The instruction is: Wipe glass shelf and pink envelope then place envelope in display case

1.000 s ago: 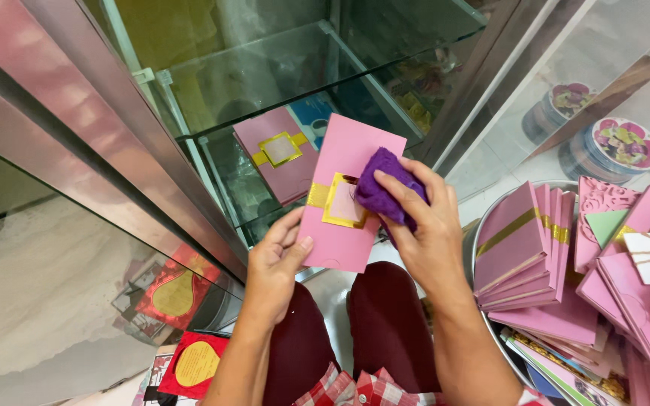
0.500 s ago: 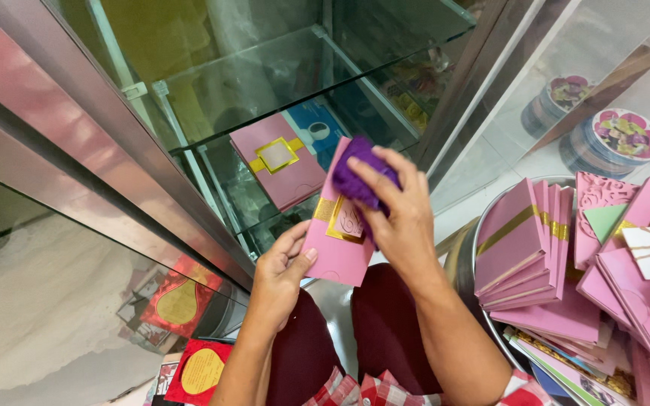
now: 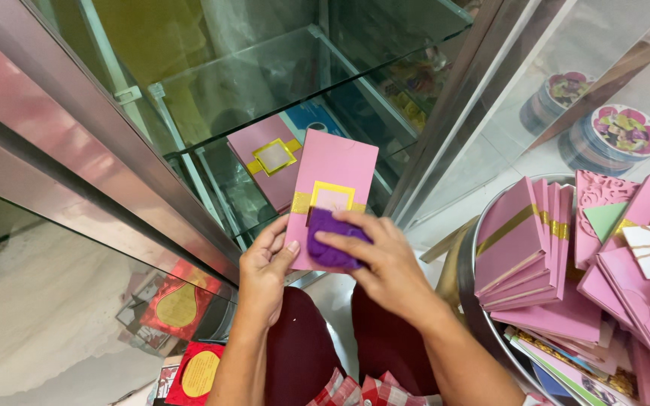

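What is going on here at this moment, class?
A seated person holds a pink card with a gold band by its lower edge in the left hand. The right hand presses a purple cloth against its face. More pink cards fill a metal basin on the right.

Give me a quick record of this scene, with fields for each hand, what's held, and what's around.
left hand: holds the pink card by its lower left edge
right hand: presses a purple cloth against the card's lower face
card: pink, upright, gold band and gold-framed window across the middle
shelf: glass shelf behind, with a second pink card lying below it
tray: round metal tray at right, stacked with pink cards
floor left: red cards with gold ovals
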